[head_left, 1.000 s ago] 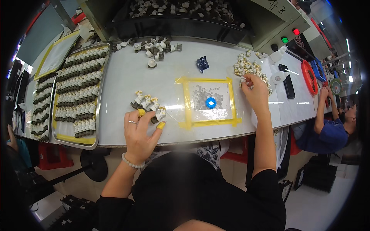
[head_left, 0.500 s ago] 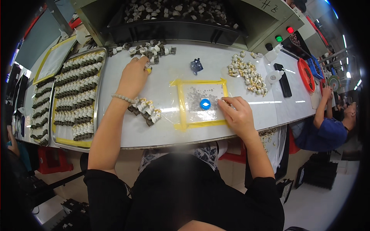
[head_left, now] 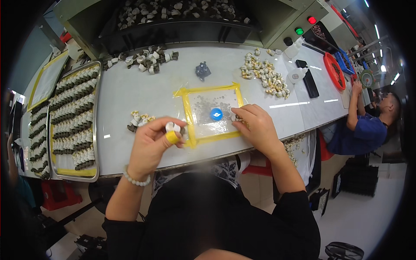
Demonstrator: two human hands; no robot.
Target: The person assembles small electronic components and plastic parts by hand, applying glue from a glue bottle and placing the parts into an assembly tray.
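My left hand (head_left: 149, 145), with yellow tape round the thumb, pinches a small white-and-grey figurine part (head_left: 173, 127) just left of a yellow-taped square (head_left: 189, 110). Within that square stands a round blue cap-like dish (head_left: 216, 114) with something white in its middle, among many clear droplets. My right hand (head_left: 258, 128) is at the square's right edge, fingertips closed on a small pale piece (head_left: 234, 117), mostly hidden. Behind my left hand is a cluster of assembled white-and-grey figurines (head_left: 138, 120). Loose white-and-grey parts (head_left: 151, 58) lie farther back.
White-and-gold pieces (head_left: 266, 76) are heaped at the back right, near white bottles (head_left: 297, 75) and a black oblong case (head_left: 308, 82). A metal tray (head_left: 96, 130) of figurine rows stands left. A dark bin (head_left: 182, 32) is behind. A co-worker (head_left: 368, 125) sits right.
My left hand has come from the loose parts at the back towards me, bringing a white-and-grey part. My right hand stays beside the taped square. The whole view has shifted slightly.
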